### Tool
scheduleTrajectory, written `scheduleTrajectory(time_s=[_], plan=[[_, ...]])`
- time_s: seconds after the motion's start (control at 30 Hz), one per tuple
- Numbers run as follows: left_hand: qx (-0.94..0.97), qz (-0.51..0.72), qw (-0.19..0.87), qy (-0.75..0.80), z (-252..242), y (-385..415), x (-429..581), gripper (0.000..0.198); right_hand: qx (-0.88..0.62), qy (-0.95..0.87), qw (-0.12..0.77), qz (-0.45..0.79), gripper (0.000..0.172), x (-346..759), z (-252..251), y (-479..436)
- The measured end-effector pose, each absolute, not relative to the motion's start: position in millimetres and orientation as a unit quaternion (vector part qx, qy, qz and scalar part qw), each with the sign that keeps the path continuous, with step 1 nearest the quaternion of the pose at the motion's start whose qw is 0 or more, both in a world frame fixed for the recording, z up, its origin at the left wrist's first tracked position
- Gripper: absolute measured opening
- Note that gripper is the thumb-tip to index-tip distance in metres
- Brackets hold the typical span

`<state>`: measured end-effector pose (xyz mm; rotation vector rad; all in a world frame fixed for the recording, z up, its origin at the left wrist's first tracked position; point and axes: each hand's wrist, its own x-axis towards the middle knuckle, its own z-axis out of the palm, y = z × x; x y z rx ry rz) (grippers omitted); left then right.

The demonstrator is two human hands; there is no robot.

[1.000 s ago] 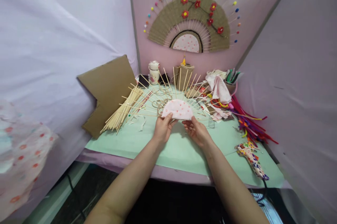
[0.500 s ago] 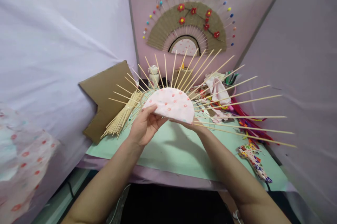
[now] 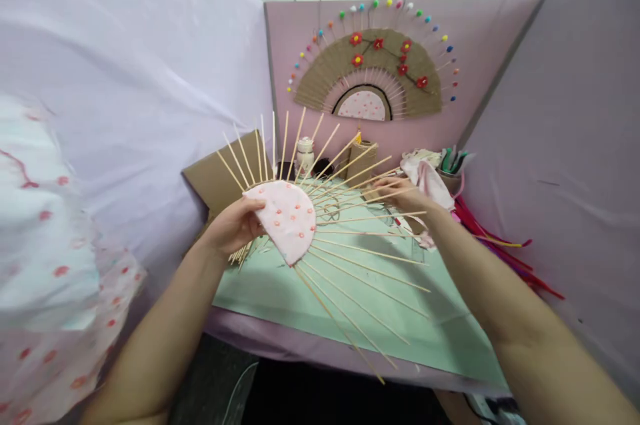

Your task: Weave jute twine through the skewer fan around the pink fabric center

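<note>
My left hand [image 3: 237, 225] is closed on a half-round fan base [image 3: 290, 215] covered in pink fabric with small red flowers, thumb on top, fingers beneath. The base is tilted, its straight edge facing lower left. Thin bamboo sticks [image 3: 373, 255] spread out from its curved edge. My right hand [image 3: 397, 192] reaches past the stick tips at the back right, fingers stretched out and partly covered by the sticks. Close to its fingertips lies a small brown piece [image 3: 370, 194]. I see nothing held in that hand.
A finished fan [image 3: 370, 72] hangs on the back panel. Behind the base stand brown cardboard [image 3: 220, 172], a white bottle [image 3: 305, 157] and a twine roll [image 3: 361, 162]. Pink cloth [image 3: 435, 178] and red pipe cleaners [image 3: 500, 245] lie at right.
My right hand has let go of the base and moved to the back right. The left hand has shifted left with the base, which has turned clockwise. The view has shifted too.
</note>
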<state>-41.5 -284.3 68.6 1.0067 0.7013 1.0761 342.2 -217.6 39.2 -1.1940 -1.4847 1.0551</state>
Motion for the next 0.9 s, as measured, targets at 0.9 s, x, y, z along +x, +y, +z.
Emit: scheduleTrajectory(time_s=[0.9], plan=[[0.525,0.253,0.733,0.351,25.2,-263.6,0.9,0.036,-0.542,-0.613,0.561,0.123,0.017,378.8,169.5,-157.5]])
